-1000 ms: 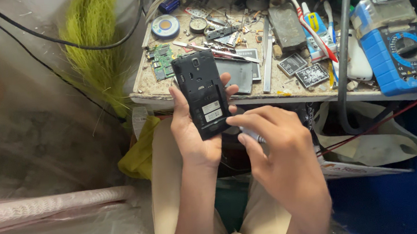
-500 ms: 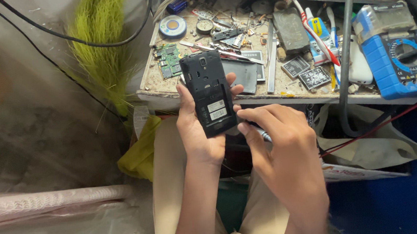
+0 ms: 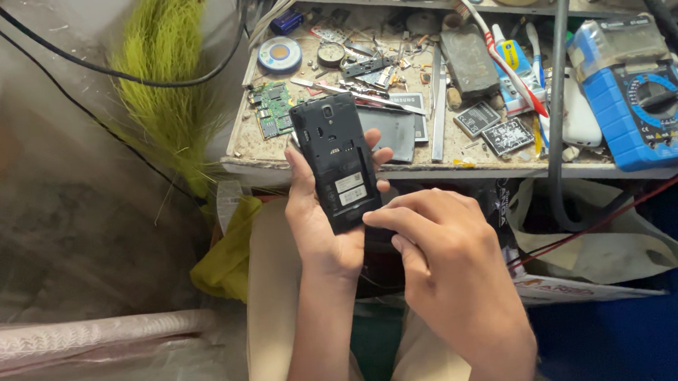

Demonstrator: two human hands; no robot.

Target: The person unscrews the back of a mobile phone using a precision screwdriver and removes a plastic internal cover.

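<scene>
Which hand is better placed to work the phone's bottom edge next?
Probably the right hand: its fingertips already touch the lower end of the opened black phone. The left hand is wrapped around the phone, holding it.

In front of me stands a worn, dusty workbench (image 3: 273,159), its top crowded with a green circuit board (image 3: 271,108), a blue multimeter (image 3: 636,94), a solder reel (image 3: 279,55) and loose tools. To my left a bright green broom (image 3: 168,75) leans against a wall covered in cloudy plastic sheeting (image 3: 53,202), with a black cable (image 3: 92,68) strung across it. Daylight falls evenly, and the floor to my right is deep blue (image 3: 643,336).
</scene>
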